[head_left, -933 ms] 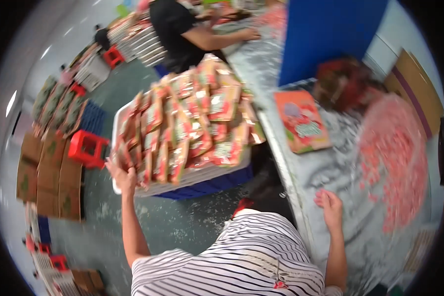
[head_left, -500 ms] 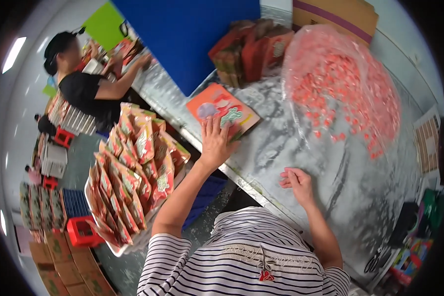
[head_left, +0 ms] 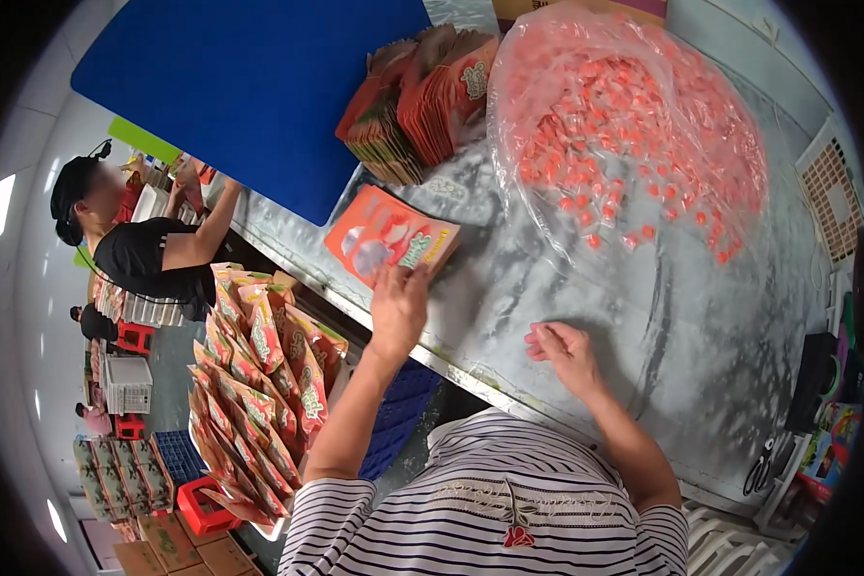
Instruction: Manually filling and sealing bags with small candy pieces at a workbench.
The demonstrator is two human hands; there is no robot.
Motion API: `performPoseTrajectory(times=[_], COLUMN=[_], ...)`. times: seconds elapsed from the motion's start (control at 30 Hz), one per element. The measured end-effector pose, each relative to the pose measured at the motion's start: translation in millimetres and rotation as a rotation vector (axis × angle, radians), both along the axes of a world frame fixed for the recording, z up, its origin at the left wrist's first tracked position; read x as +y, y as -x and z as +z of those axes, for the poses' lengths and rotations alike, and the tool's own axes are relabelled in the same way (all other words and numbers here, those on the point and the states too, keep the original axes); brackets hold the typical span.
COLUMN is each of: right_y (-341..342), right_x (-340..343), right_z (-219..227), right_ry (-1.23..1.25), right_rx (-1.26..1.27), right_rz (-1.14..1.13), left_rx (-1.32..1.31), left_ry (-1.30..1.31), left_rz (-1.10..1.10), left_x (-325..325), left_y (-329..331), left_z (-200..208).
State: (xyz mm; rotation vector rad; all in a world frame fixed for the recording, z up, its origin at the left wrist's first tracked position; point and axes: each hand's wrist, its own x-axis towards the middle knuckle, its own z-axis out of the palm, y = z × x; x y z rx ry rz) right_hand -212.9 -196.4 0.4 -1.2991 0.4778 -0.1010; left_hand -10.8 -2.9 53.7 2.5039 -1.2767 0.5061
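Note:
My left hand (head_left: 398, 305) reaches forward over the table edge, its fingertips closed on the near edge of a flat orange pouch (head_left: 386, 233) that lies on the grey metal table (head_left: 701, 317). My right hand (head_left: 564, 351) rests on the tabletop in front of my chest with its fingers curled in; nothing shows in it. A large clear bag of small pink and red sweets (head_left: 634, 120) lies beyond my right hand. Stacks of empty orange and red pouches (head_left: 420, 96) stand behind the flat pouch.
A blue board (head_left: 250, 86) leans at the table's far left. Left of me, below the table, a white tray (head_left: 259, 523) holds several filled pouches. A co-worker in black (head_left: 149, 254) works further along. Red stools, crates and cardboard boxes cover the floor at left.
The view has turned from the tray to the table. My left hand slid from the middle of the orange pouch to its near edge. My right hand stayed on the tabletop, now curled.

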Motion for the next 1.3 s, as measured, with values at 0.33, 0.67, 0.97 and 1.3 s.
performPoseTrajectory(times=[0.33, 0.67, 0.97, 1.3], right_y=[13.5, 47.5, 40.7, 51.9], right_x=[12.9, -44.7, -29.2, -36.8], right_z=[14.1, 73.8, 70.0, 67.9], right_ry=[0.332, 0.448, 0.245, 0.488], right_rx=[-0.034, -0.051, -0.166, 0.078], right_rz=[-0.256, 0.029, 0.011, 0.121], left_rx=[0.598, 0.788, 0.151, -0.046], left_ry=[0.124, 0.155, -0.015, -0.252], left_rz=[-0.391, -0.367, -0.778, -0.986], left_x=[-56.9, -73.6, -78.9, -70.2], left_y=[141.2, 71.5, 104.8, 103.0], left_z=[6.8, 33.2, 63.5, 69.4])
